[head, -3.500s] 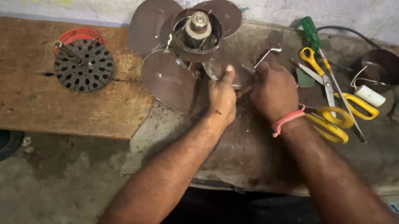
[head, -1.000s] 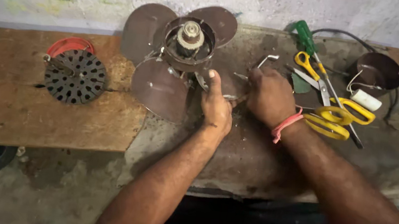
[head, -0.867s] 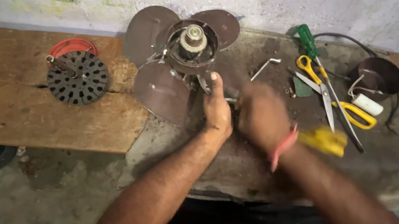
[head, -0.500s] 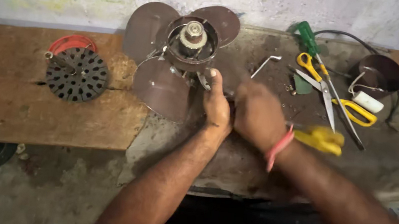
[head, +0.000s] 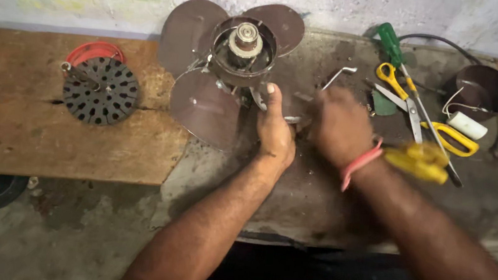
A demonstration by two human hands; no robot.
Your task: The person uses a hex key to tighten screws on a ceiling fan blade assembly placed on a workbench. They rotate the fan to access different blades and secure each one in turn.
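At the far left of the wooden bench (head: 25,133) we see a black perforated motor plate (head: 100,90) with a red coil of wire (head: 93,51) behind it, well apart from our hands. Next comes the brown fan assembly (head: 225,75): three blades spread around an open hub (head: 243,50) with the shaft pointing up toward us. Our left hand (head: 275,130) sits just right of the lower blade (head: 206,107), thumb up against the hub's edge, fingers curled closed and pressing on a small metal part (head: 292,119) that lies on the bench surface between the two hands. The fan therefore lies up and to the left of both hands, and the left hand is clearly the nearer one, touching or almost touching the hub. Our right hand (head: 341,125) is blurred; it hovers just right of that metal part, and we cannot tell whether it is gripping anything. A pink band (head: 360,164) circles its wrist. A bent hex key (head: 339,76) lies just beyond it. Further right are a green-handled screwdriver (head: 391,45), yellow-handled scissors (head: 418,109), a yellow tool (head: 418,160) by the forearm, a white capacitor (head: 466,125) and a dark round cover (head: 483,90).
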